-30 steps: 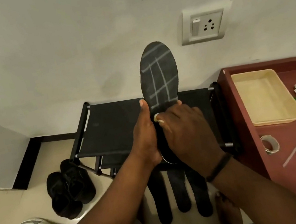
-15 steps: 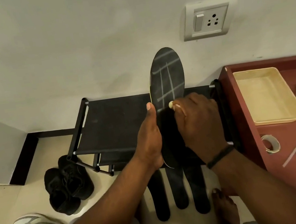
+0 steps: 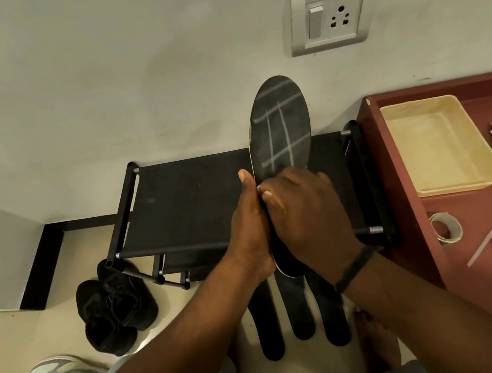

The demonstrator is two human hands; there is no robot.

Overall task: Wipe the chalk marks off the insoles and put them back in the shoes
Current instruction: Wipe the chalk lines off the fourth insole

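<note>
Black insole (image 3: 279, 123) clasped by left hand (image 3: 250, 234); right hand (image 3: 307, 218) seemingly pinching something.

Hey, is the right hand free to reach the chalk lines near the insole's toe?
Probably yes. The right hand lies on the insole just below the chalk lines, with nothing covering them; the left hand holds the edge.

A plain off-white wall (image 3: 123, 70) fills the upper half, lit evenly, with a grey switch-and-socket plate (image 3: 332, 16) at about one o'clock. Below it stands a black fabric-topped rack (image 3: 189, 201) with metal-tipped tube legs, set against the wall. The floor (image 3: 66, 324) is cream tile, edged by a black skirting strip (image 3: 41, 267) toward nine o'clock. A reddish-brown tabletop (image 3: 412, 224) occupies three o'clock.
</note>
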